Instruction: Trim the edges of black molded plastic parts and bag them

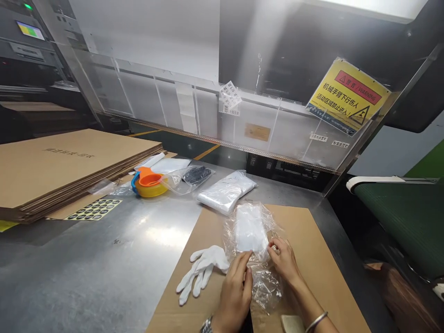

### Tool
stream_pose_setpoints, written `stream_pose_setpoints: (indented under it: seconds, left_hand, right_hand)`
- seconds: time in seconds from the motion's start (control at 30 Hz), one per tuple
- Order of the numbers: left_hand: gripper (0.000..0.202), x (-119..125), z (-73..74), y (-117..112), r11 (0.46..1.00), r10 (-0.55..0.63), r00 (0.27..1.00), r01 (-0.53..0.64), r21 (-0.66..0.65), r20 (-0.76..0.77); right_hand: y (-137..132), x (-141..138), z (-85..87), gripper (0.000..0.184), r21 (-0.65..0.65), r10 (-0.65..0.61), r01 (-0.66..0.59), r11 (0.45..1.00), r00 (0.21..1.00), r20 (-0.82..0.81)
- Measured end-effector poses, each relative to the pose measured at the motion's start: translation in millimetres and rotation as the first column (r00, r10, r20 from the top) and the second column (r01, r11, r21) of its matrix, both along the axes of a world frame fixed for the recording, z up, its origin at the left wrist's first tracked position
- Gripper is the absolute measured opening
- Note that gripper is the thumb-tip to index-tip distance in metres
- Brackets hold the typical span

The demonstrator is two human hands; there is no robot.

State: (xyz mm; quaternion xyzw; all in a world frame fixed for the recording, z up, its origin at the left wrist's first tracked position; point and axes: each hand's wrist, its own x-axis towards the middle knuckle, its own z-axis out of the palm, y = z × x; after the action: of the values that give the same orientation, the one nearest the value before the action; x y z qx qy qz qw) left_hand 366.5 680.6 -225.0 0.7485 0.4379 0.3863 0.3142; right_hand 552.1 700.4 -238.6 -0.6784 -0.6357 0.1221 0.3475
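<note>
A white rectangular stack (250, 227) lies inside a loose clear plastic bag (266, 289) on a cardboard sheet (312, 259). My left hand (235, 289) is at the near left of the stack. Its fingers are stretched out, with the fingertips by the stack's near edge. On the other side, my right hand (283, 260) has curled fingers, thumb and index pinching the film at the stack's right edge. White gloves (203, 273) lie left of my left hand. Just behind the stack rests a wrapped white packet (227, 190).
A pile of flat cardboard (76, 162) stands at the left, with a sticker sheet (94, 209) beside it. Yellow and orange tape rolls (151, 184) and a clear bag with a dark item (196, 175) lie further back. A transparent panel (208, 111) borders the metal table (138, 259). A green conveyor (405, 217) is at right.
</note>
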Motion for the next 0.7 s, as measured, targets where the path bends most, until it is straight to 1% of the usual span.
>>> stream_pose_setpoints:
  seconds: [0.1,0.2,0.27,0.4,0.43,0.5,0.53,0.63,0.7]
  left_hand:
    - [0.045,15.6,4.6,18.1,0.995,-0.094,0.993,0.097,0.034,-0.066]
    - [0.052,27.4,5.5,33.8,0.987,-0.160,0.983,0.161,0.010,-0.093]
    - [0.054,31.0,6.9,39.7,0.982,-0.189,0.977,0.188,-0.020,-0.104]
    - [0.052,29.8,14.3,39.5,0.978,-0.206,0.973,0.202,-0.043,-0.104]
    - [0.046,28.6,16.8,38.1,0.978,-0.206,0.973,0.203,-0.036,-0.104]
    - [0.027,26.0,21.9,35.9,0.979,-0.204,0.974,0.203,-0.024,-0.102]
    - [0.022,24.7,24.6,35.3,0.979,-0.204,0.974,0.203,-0.022,-0.097]
    - [0.029,20.9,32.7,35.9,0.973,-0.228,0.972,0.226,-0.043,-0.059]
    - [0.031,18.1,38.5,36.8,0.967,-0.250,0.968,0.248,-0.063,-0.029]
  right_hand:
    - [-6.2,-1.5,4.8,0.019,0.067,0.057,-0.054,0.996,0.997,-0.046]
    - [-12.9,-0.4,10.7,0.021,0.102,0.090,-0.081,0.991,0.992,-0.087]
    - [-17.0,2.2,14.1,0.021,0.109,0.087,-0.075,0.991,0.990,-0.113]
    - [-24.2,9.4,18.8,0.019,0.088,0.033,-0.020,0.996,0.987,-0.155]
    - [-26.1,11.0,20.1,0.019,0.081,0.017,-0.004,0.997,0.986,-0.164]
    - [-30.6,13.6,23.9,0.019,0.067,-0.018,0.031,0.997,0.982,-0.189]
    - [-33.1,14.3,26.5,0.018,0.061,-0.033,0.046,0.997,0.978,-0.205]
    - [-42.0,14.1,36.6,0.017,0.050,-0.034,0.049,0.998,0.963,-0.268]
    - [-48.2,12.3,44.1,0.016,0.041,0.012,0.001,0.999,0.948,-0.317]
